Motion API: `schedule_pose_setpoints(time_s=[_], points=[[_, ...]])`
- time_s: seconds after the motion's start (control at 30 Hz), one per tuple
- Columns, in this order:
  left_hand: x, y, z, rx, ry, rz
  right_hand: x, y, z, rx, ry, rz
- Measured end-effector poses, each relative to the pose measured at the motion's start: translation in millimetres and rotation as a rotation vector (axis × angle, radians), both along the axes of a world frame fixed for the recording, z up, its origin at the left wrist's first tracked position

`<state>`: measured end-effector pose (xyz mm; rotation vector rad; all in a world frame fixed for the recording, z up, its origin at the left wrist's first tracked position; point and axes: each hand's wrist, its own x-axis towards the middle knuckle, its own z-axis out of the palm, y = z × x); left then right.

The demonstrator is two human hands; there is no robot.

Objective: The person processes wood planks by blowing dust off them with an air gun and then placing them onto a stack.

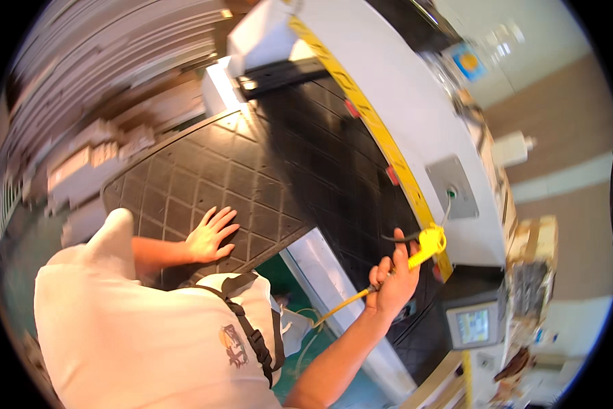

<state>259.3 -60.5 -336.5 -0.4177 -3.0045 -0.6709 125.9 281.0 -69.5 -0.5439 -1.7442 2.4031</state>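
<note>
A worker's right hand (pixel 395 283) grasps a yellow air gun (pixel 430 240) beside the yellow strip (pixel 375 129) edging a white machine (pixel 422 95), while the left hand (pixel 211 235), gripping nothing, lies palm down with fingers spread on a black, diamond-grooved counter (pixel 177 167). The gun's hose (pixel 344 305) drops from the fist across a white beam (pixel 327 262). A slim dark part juts from the gun near the raised index finger; whether it is being pressed is impossible to tell. Good handling here likely means a firm wrap of the fingers, the index finger clear of any lever until the nozzle is aimed, and enough slack that the hose does not snag on the beam. The flat left hand should serve as a brace, best placed out of the nozzle's line.
</note>
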Motion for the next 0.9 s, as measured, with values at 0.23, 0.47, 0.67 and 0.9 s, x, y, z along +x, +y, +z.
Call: schedule_pose_setpoints(time_s=[0.23,0.47,0.67,0.9], points=[[8,-1,-19,0.08,0.149,0.007,82,18,-45,0.044,-0.12,0.31],[16,-7,-39,0.055,0.31,0.094,252,-5,-151,-0.211,-0.547,0.95],[114,-7,-19,0.198,0.2,0.364,335,-26,-160,-0.318,-0.475,0.945],[309,-111,-22,0.444,0.206,0.886,369,-23,-155,0.227,-0.675,1.644]])
